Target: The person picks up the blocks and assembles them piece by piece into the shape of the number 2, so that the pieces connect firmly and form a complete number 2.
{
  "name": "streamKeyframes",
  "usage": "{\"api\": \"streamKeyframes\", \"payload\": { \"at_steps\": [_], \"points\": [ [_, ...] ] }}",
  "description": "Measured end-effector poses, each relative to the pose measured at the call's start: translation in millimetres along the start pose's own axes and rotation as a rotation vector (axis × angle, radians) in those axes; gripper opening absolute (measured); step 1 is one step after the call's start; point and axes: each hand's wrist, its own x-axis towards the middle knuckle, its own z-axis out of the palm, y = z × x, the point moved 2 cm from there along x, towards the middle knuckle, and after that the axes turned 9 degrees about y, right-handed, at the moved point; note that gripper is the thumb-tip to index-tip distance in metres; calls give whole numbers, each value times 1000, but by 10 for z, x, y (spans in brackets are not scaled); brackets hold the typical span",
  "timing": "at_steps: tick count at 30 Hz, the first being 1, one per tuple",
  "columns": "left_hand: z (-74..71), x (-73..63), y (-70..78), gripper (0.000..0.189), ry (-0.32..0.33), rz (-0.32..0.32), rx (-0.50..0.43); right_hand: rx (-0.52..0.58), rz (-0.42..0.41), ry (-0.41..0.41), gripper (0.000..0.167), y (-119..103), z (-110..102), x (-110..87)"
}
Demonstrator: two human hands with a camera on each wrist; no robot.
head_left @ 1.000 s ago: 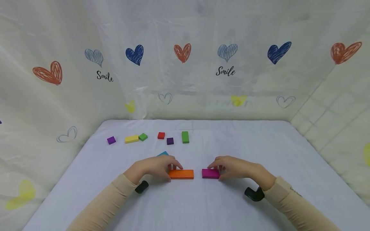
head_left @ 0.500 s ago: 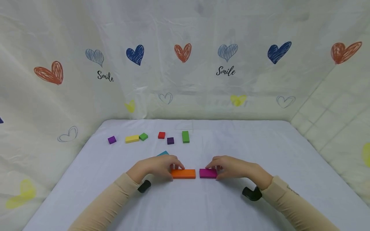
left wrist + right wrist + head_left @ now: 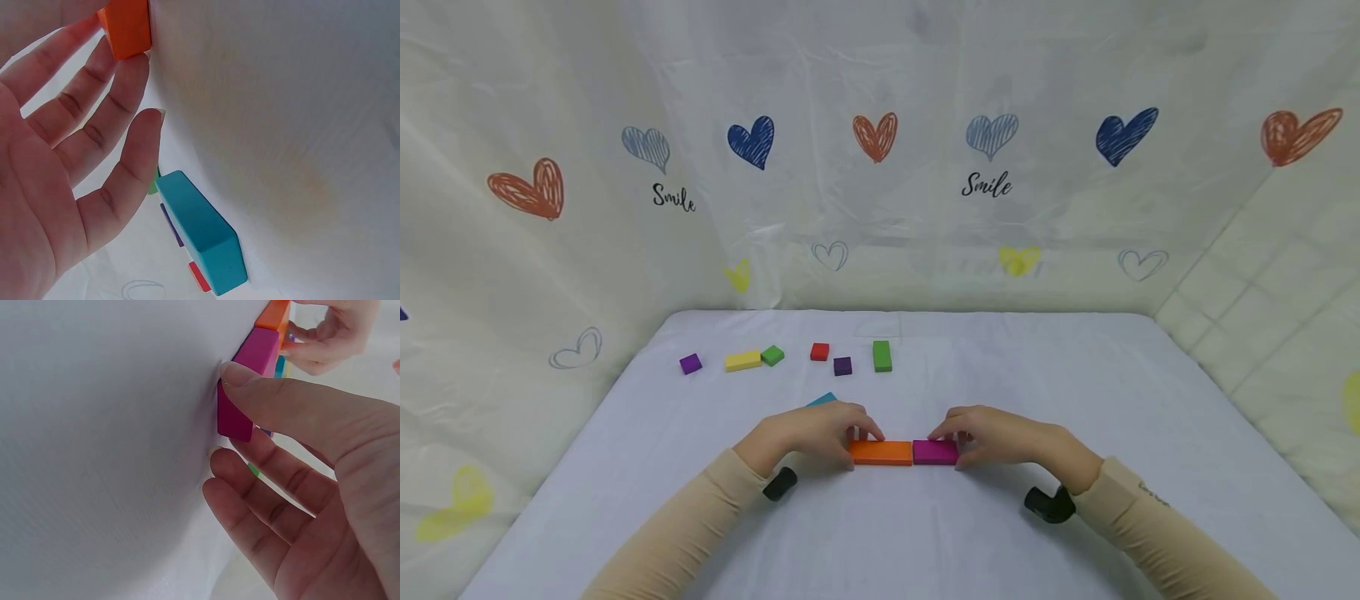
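Observation:
An orange block (image 3: 882,453) and a shorter magenta block (image 3: 935,452) lie end to end on the white-covered table, their facing ends touching or nearly so. My left hand (image 3: 822,434) grips the orange block near its left end, thumb on the near side and fingers on the far side. At the magenta block's right end, my right hand (image 3: 996,435) pinches it between thumb and fingers. In the right wrist view the thumb lies across the magenta block (image 3: 236,415). Just behind the left hand is a teal block (image 3: 206,231), mostly hidden in the head view.
Farther back on the table (image 3: 1037,367) lie a purple block (image 3: 690,364), a yellow block (image 3: 742,361) against a small green one (image 3: 772,356), a red block (image 3: 820,352), a dark purple block (image 3: 842,367) and a longer green block (image 3: 882,356). A heart-printed sheet hangs behind.
The left hand has slid the orange block to the right while the right hand has slid the magenta block to the left. The gap between the two blocks has closed.

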Motion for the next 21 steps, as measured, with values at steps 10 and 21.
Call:
{"api": "streamKeyframes", "payload": {
  "at_steps": [10,21],
  "points": [
    [5,13,5,44,7,13,9,-6,4,0,41,1,2,10],
    [14,11,-5,43,7,-6,-1,-5,-3,-3,41,6,11,8]
  ]
}}
